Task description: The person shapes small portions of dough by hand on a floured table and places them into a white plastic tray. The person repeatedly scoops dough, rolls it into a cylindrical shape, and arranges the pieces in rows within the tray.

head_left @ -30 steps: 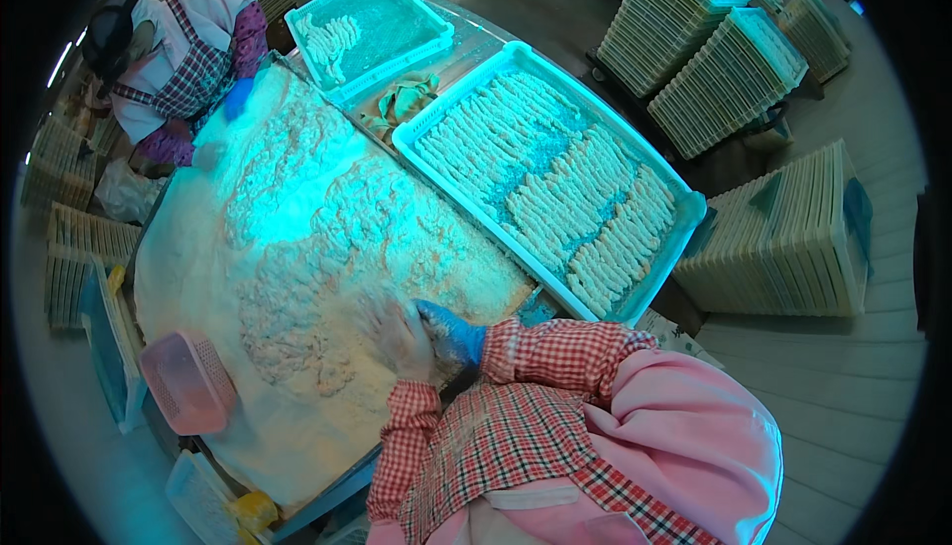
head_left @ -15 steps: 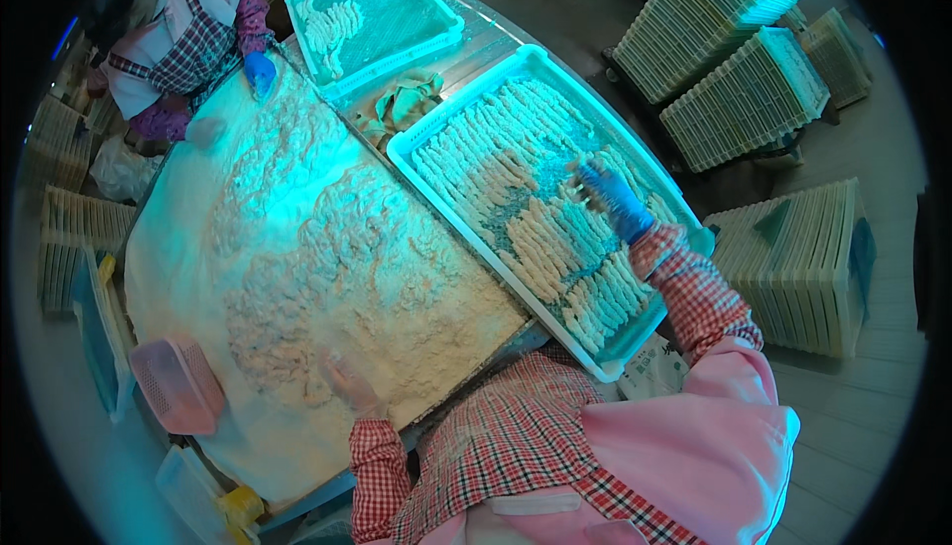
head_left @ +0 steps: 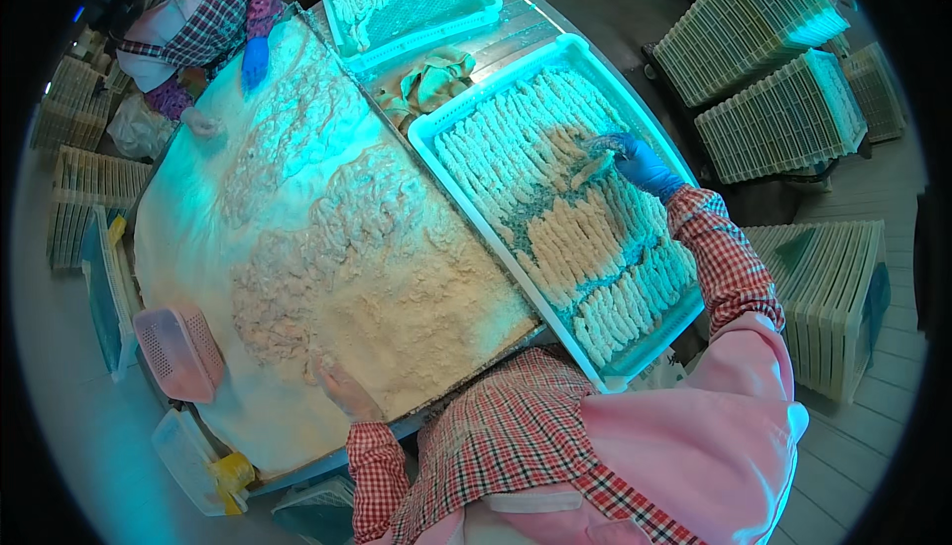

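Note:
My right hand (head_left: 647,162), in a blue glove, pinches a flour-coated strip (head_left: 592,170) over a light blue tray (head_left: 504,240). Rows of similar pale coated strips (head_left: 620,319) lie side by side in that tray, with a bare patch of mesh-like bottom among them. On the left, my left hand (head_left: 347,391), in a thin clear glove, rests at the near edge of a wide bed of flour (head_left: 426,332). Its fingers reach out loosely, their tips dusted and next to a heap of wet-looking pale pieces (head_left: 273,302).
Across the table a co-worker's blue-gloved hand (head_left: 255,62) touches the flour. A second tray (head_left: 426,4) holds a few strips, with a crumpled cloth (head_left: 436,79) before it. A pink basket (head_left: 178,355) sits at the left edge. Stacked trays (head_left: 818,297) stand on the right.
My right hand has shifted within the tray and now holds a strip at the end of a row. The view has tilted slightly; my left hand stays by the flour's near edge.

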### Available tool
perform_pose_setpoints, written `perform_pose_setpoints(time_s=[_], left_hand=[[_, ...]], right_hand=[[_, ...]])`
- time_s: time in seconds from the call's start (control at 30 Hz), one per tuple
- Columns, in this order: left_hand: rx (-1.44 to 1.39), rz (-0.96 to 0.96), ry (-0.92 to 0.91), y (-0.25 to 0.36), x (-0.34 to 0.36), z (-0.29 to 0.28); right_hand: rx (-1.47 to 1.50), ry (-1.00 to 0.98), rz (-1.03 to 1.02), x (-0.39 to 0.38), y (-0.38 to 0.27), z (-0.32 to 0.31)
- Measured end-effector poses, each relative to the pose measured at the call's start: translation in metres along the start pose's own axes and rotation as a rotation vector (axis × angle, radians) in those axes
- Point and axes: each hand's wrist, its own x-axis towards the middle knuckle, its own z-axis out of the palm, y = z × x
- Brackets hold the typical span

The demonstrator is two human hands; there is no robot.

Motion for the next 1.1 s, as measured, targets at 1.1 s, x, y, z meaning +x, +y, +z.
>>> perform_pose_setpoints(time_s=[1.1], left_hand=[[0.382, 0.933, 0.332, -0.072, -0.089, 0.067]], right_hand=[[-0.985, 1.489, 1.292, -0.645, 0.089, -0.188]])
